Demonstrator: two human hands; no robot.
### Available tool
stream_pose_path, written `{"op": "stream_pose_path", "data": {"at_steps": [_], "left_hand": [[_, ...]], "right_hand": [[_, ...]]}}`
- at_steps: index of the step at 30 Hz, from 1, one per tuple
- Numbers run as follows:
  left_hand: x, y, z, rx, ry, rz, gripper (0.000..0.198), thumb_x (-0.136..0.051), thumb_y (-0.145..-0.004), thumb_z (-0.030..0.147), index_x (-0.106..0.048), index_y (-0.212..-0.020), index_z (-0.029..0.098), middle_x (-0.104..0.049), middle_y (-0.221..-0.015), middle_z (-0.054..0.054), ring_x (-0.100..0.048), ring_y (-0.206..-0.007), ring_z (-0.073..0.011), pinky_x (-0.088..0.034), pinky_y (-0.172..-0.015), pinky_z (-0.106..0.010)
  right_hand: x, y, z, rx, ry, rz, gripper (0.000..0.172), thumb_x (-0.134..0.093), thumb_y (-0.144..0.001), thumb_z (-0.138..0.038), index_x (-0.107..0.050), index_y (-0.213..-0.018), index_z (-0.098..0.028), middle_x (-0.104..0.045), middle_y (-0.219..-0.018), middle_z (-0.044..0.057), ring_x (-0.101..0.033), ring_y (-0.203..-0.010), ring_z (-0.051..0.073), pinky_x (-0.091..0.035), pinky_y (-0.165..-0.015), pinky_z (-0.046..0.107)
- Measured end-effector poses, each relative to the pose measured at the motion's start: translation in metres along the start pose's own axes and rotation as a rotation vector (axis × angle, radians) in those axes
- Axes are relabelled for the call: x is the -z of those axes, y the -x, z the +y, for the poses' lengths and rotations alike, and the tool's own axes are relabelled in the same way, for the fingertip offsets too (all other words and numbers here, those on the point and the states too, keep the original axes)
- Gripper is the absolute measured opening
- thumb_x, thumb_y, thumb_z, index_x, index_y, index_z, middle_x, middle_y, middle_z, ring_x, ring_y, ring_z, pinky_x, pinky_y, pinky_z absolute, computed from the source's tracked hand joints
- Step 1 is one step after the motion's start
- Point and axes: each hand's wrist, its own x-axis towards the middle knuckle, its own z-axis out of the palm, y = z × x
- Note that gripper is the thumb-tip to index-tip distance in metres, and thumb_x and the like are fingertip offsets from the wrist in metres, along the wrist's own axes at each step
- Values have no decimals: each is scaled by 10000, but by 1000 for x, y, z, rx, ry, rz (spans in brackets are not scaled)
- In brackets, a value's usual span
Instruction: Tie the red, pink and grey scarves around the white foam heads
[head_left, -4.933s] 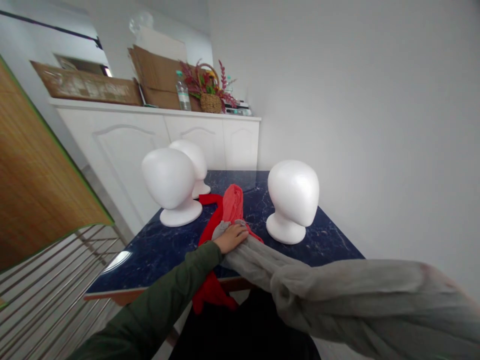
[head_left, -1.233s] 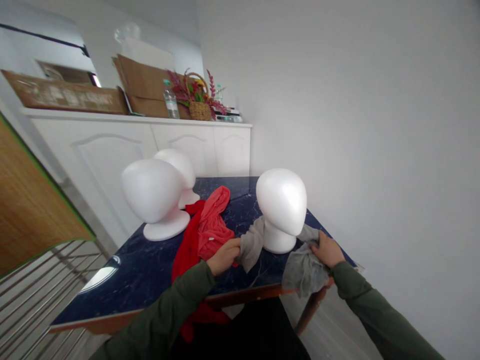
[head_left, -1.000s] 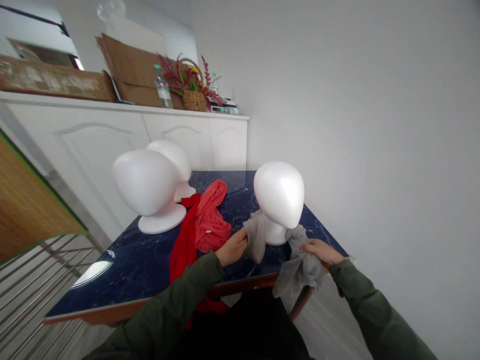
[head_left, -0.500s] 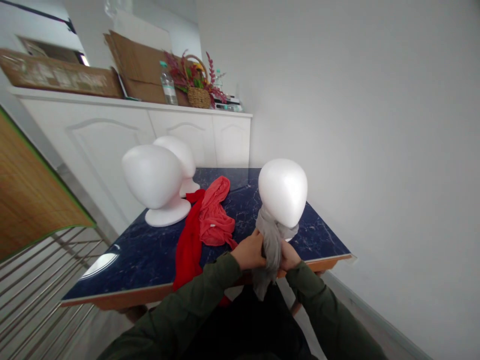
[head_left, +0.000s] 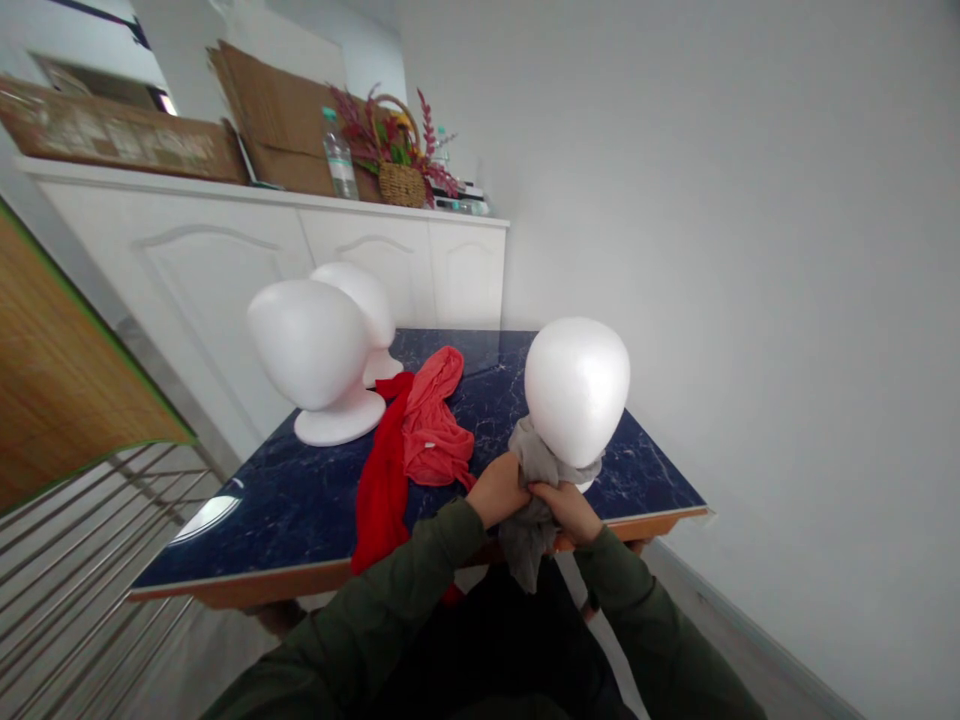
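A white mannequin head (head_left: 576,385) stands at the right of the table, with a grey scarf (head_left: 534,452) wrapped around its neck. The scarf's loose end hangs past the table's front edge. My left hand (head_left: 501,490) is closed on the scarf just below the neck, from the left side. From the right, my right hand (head_left: 568,508) grips the same cloth, its fingers reaching across the front towards the left hand. The fingertips of my left hand are partly hidden in the fabric.
On the dark blue marbled table (head_left: 300,530) lie a red scarf (head_left: 381,490) and a coral scarf (head_left: 435,440). Two more mannequin heads, one in front (head_left: 311,345) and one behind (head_left: 364,295), stand at the left. A metal rack (head_left: 90,560) is beside the table; a white cabinet (head_left: 225,260) stands behind.
My right hand has come from behind the hanging scarf to its front, its fingers now across the cloth near the left hand. The mannequin head appears slightly larger and farther right.
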Motion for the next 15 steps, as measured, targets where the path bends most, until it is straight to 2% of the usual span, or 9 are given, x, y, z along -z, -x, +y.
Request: {"op": "stream_pose_path", "data": {"at_steps": [3,5,9,12,15], "left_hand": [[6,0,-6,14,175,45,733,-674,-590,236,-358,-1247,155,-509,-1197,-103,-486,-1082,-239,-374,-933,-360],[9,-1,-10,4,243,44,785,-713,-551,269,-367,-1243,141,-511,-1198,-110,-484,-1083,-242,-371,-935,-354],[13,-3,-21,72,291,-3,552,-716,-544,263,-544,-1050,123,-602,-1043,-89,-537,-977,-235,-399,-881,-341],[16,-6,-27,170,453,-17,373,-682,-578,229,-597,-925,120,-642,-910,-63,-574,-855,-203,-431,-809,-323],[19,-10,-29,228,666,96,307,-652,-612,218,-604,-900,122,-650,-871,-46,-580,-804,-171,-438,-779,-296]], "right_hand": [[10,0,-1,52,334,145,179,-518,-668,-312,-560,-596,-155,-584,-582,30,-525,-615,179,-400,-602,283],[18,1,-2,69,491,231,196,-466,-676,-306,-521,-559,-160,-547,-533,23,-487,-566,166,-360,-549,268],[40,4,0,209,669,328,198,-367,-681,-252,-533,-617,-165,-578,-625,44,-507,-622,174,-349,-578,263],[61,4,5,229,733,442,243,-372,-673,-258,-578,-746,-154,-602,-711,57,-532,-668,187,-376,-609,270],[78,2,8,224,798,547,296,-429,-660,-288,-582,-863,-137,-603,-718,55,-540,-637,192,-405,-598,281]]}}
